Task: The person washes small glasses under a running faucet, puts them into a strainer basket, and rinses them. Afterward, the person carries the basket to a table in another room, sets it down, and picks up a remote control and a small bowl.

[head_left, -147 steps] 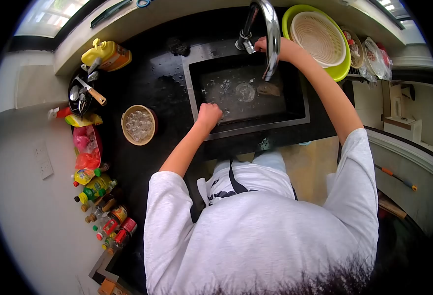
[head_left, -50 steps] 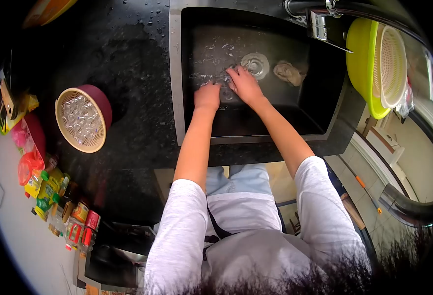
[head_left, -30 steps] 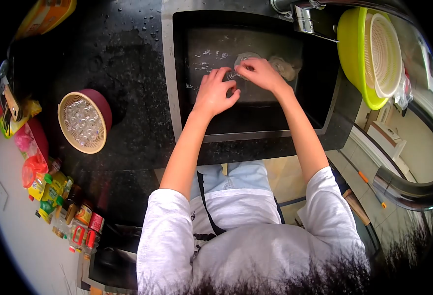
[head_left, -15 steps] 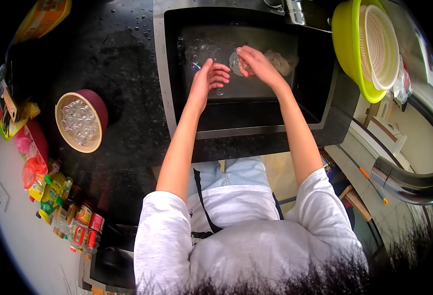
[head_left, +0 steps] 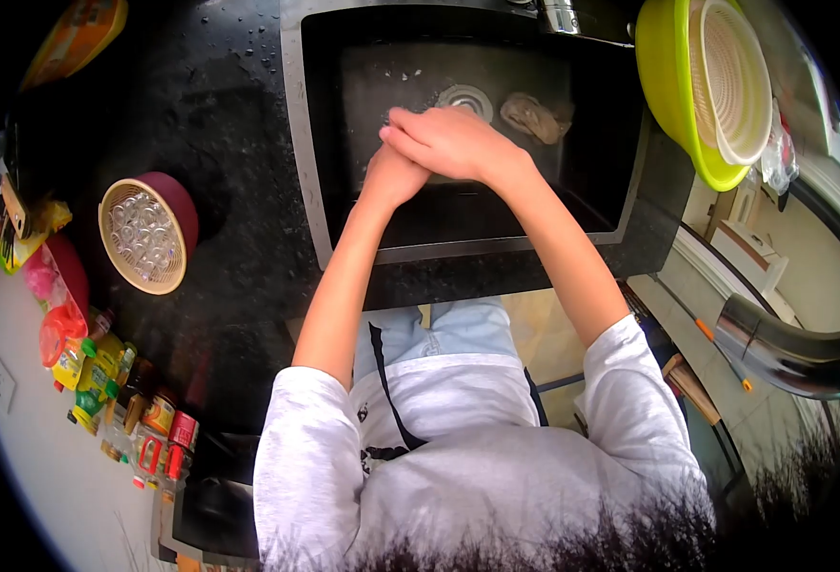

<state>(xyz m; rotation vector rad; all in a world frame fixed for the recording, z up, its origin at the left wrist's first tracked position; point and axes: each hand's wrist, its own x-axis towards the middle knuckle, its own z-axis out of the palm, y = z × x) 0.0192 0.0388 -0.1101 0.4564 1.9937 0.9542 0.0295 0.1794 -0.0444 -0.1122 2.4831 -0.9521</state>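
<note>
My two hands meet over the black sink. My right hand lies across the top of my left, its fingers pressed together and bent over it. Beneath it is my left hand, its fingers mostly hidden. Whatever lies between the palms, if anything, is out of sight. Just beyond my right hand is the round drain. A crumpled brownish, partly see-through bag or cloth rests on the sink floor to its right. Small shiny specks show at the sink's far left.
A maroon and cream basket of small clear round pieces stands on the dark counter at left. At right are a green basin and white colander. A faucet overhangs the sink's back; bottles line the left wall.
My hands, apart before with the left half-open, have come together. The right moved left and down onto the left hand, uncovering the drain. The view has shifted slightly.
</note>
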